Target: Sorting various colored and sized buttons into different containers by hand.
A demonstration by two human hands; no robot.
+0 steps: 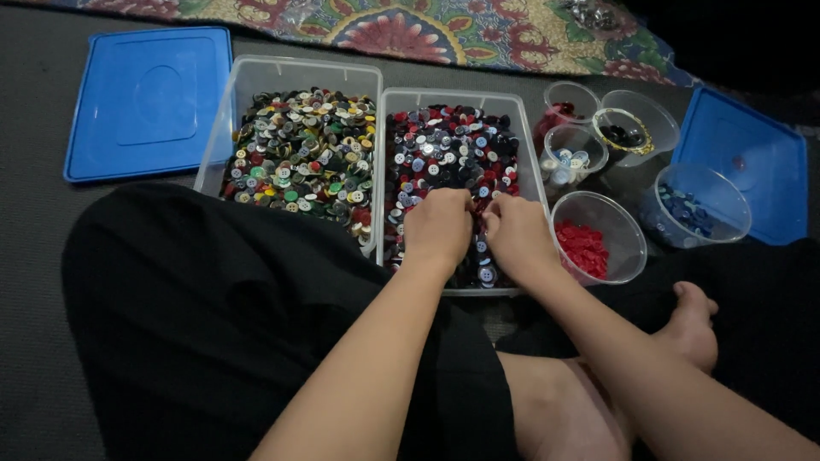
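Buttons [453, 149] in clear tub [530, 162], both hands (grips hidden), left hand [438, 224], right hand [517, 232], dark grey floor [34, 111], patterned cloth [478, 34]

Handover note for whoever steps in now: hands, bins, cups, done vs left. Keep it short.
Left hand and right hand: both knuckles-up in the right bin, digging in dark, red and blue buttons; grip hidden.
Left bin: full of mixed green, yellow and white buttons.
Done: red buttons in the near cup, blue in the far-right cup, pale ones in a small cup.
Left: both bins remain heaped.
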